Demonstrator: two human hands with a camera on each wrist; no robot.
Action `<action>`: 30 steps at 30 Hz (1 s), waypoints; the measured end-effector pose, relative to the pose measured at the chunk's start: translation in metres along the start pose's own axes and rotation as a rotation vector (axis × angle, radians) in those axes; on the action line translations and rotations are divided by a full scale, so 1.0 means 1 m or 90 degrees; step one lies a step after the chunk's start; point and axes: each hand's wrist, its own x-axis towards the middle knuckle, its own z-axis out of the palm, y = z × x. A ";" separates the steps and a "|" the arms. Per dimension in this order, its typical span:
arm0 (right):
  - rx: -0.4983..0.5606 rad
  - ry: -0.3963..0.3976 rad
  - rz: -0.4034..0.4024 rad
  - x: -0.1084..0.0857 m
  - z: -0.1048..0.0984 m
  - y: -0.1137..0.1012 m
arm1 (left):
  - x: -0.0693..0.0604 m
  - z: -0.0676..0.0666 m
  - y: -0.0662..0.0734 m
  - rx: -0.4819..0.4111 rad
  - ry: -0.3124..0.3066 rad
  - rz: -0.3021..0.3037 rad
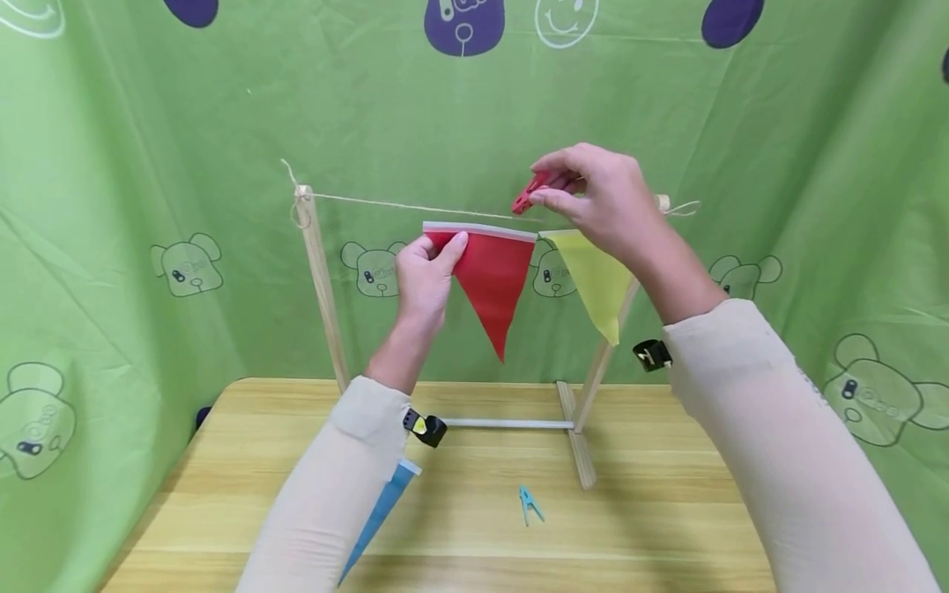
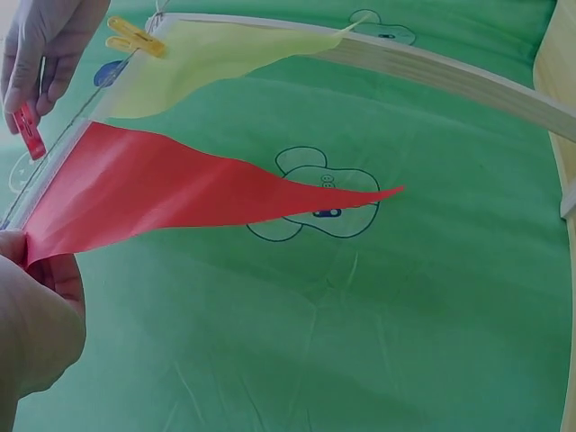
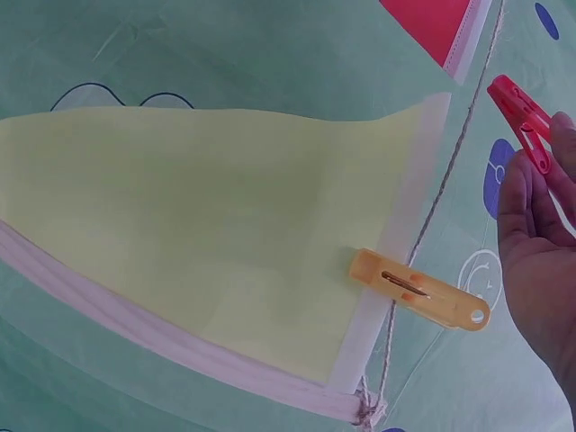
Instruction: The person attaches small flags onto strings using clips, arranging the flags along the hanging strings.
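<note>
My left hand (image 1: 426, 276) pinches the upper left corner of a red triangular flag (image 1: 493, 276), whose white top edge lies just below the string (image 1: 385, 203). Between thumb and fingers my right hand (image 1: 604, 189) holds a red clothespin (image 1: 528, 194), just above the string near the flag's right corner. The clothespin is apart from the flag in the right wrist view. To the right hangs a yellow triangular flag (image 1: 596, 276). An orange-yellow clothespin (image 3: 418, 288) clips it to the string; my right hand hides that clip in the head view.
The string runs between two wooden posts, the left post (image 1: 322, 288) and the right post (image 1: 599, 371), joined low down by a white bar (image 1: 507, 423). On the wooden table (image 1: 652, 494) lie a blue clothespin (image 1: 530, 504) and a blue flag (image 1: 381, 515), partly under my left sleeve.
</note>
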 end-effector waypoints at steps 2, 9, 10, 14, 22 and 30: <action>-0.006 -0.014 0.008 0.001 -0.001 -0.001 | 0.000 0.002 0.000 -0.003 0.002 0.001; -0.005 -0.041 0.022 0.006 -0.004 -0.002 | 0.002 0.009 0.001 -0.029 0.006 -0.001; -0.005 -0.043 0.023 0.006 -0.004 -0.002 | 0.003 0.010 0.001 -0.032 0.006 -0.003; -0.002 -0.055 0.024 0.007 -0.004 -0.003 | 0.002 0.012 0.000 -0.041 0.013 -0.009; -0.018 -0.042 -0.002 0.007 -0.005 -0.001 | 0.002 0.016 0.000 -0.055 0.012 -0.007; -0.030 -0.032 -0.012 0.009 -0.003 -0.003 | 0.002 0.016 0.000 -0.059 0.023 -0.008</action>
